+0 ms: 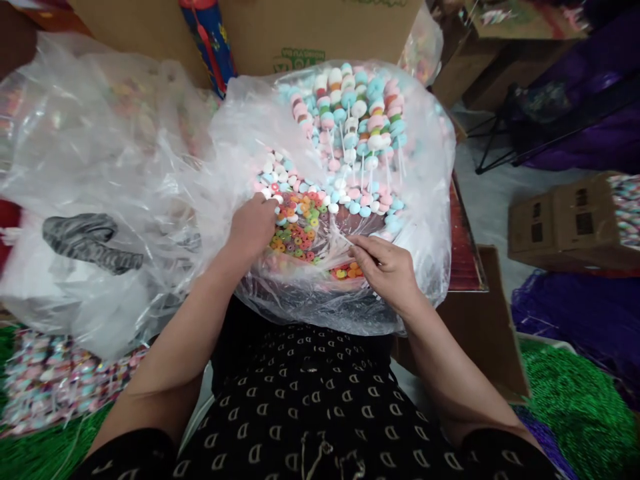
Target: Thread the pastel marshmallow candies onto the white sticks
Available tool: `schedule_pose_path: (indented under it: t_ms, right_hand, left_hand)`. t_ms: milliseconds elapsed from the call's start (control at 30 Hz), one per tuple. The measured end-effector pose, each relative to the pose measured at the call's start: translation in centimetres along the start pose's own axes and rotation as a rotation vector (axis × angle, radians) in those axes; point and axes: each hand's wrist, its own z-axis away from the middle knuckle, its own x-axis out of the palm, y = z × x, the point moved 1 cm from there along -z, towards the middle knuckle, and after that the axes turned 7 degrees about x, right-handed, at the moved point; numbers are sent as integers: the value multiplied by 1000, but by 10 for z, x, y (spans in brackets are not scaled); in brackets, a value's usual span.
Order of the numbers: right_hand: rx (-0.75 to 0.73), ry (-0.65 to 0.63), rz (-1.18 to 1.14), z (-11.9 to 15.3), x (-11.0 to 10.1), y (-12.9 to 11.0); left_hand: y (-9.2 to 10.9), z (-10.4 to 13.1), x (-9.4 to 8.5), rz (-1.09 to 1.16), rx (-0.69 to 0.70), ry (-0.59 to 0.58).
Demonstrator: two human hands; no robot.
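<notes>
My right hand point(384, 267) pinches a thin white stick point(344, 238) over the lap-side of a clear plastic bag point(330, 310). My left hand point(254, 223) reaches into the candy at the left, its fingers curled down and their tips partly hidden. Beside it lie ring-shaped gummy candies point(295, 233) in orange, green and red. Small pink, white and blue round marshmallow-like candies point(280, 167) are heaped just beyond. More white sticks lie in a loose bunch point(327, 250) between my hands. Finished-looking candy skewers point(350, 120) rest in rows on the far side of the bag.
A large cardboard box point(310, 27) stands behind the bag. Crumpled clear plastic point(150, 167) spreads at the left, with a grey patterned strip point(93, 240) on it. At right are a cardboard box point(560, 223), purple mesh point(580, 310) and green shiny strands point(575, 400).
</notes>
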Motion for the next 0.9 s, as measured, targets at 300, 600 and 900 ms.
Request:
schedule_pose_path:
  t_ms: [300, 600, 900]
  right_hand:
    - [6, -69, 42, -48, 40, -19]
    - [52, -282, 471, -93, 97, -25]
    - [125, -282, 313, -98, 80, -29]
  left_hand:
    - [33, 28, -15, 656, -17, 222]
    - [36, 47, -13, 1240, -312, 520]
    - [42, 51, -11, 1689, -474, 454]
